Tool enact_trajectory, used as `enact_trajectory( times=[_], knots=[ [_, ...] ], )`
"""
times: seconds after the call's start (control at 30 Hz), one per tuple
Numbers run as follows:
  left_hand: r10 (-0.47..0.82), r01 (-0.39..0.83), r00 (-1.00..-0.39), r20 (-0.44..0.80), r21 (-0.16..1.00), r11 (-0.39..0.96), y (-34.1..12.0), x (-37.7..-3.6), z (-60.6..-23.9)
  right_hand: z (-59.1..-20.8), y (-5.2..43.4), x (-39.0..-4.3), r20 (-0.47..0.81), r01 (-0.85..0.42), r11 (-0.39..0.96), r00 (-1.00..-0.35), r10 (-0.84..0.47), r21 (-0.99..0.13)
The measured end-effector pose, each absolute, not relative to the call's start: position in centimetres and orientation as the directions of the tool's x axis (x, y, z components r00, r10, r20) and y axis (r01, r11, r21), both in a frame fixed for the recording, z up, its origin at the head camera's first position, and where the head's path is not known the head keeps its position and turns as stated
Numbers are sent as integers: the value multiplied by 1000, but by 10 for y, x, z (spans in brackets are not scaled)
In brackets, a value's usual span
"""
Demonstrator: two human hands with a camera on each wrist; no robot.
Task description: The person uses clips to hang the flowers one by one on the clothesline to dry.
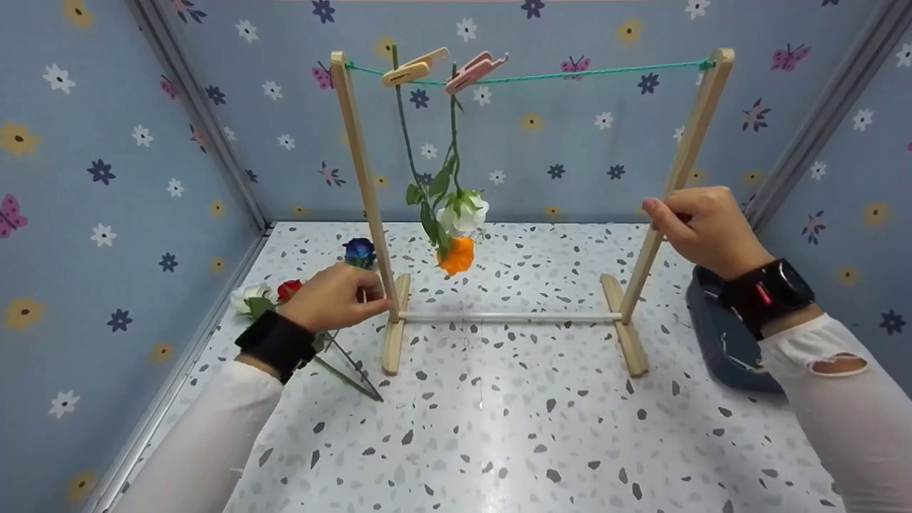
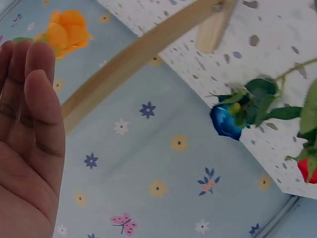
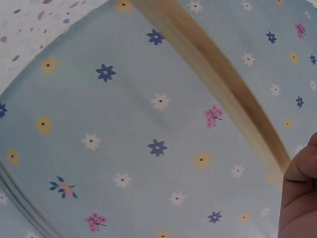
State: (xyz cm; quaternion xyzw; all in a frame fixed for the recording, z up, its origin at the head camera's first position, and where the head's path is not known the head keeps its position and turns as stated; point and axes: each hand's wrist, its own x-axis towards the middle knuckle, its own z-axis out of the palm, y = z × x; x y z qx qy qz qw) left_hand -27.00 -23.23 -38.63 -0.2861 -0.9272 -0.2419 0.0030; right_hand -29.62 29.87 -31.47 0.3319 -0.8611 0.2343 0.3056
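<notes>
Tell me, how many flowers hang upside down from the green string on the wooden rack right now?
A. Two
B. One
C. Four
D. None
A: two stems hang from the green string, the orange flower under the yellow clothespin and the white flower under the pink clothespin; the other flowers lie on the table by the left hand.

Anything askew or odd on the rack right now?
Both pegs, the yellow clothespin and pink clothespin, crowd the left end of the green string, so the white flower and orange flower hang tangled. Nothing looks damaged.
</notes>
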Motion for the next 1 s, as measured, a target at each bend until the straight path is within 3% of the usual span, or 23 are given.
enact_trajectory(
  times=[0.37,0.73,1.0],
  knots=[
    [553,526,-826,-108,203,826,-256,-263,-449,-369,357,-292,557,-469,811,-800,-224,-348],
    [596,596,-803,12,-15,803,-253,-257,-491,-403,414,-295,325,-237,877,-940,-99,-418],
    [605,605,-796,0,-20,796,-254,-256,-493,-430,446,-302,166,-140,909,-983,-80,-393]
  ],
)
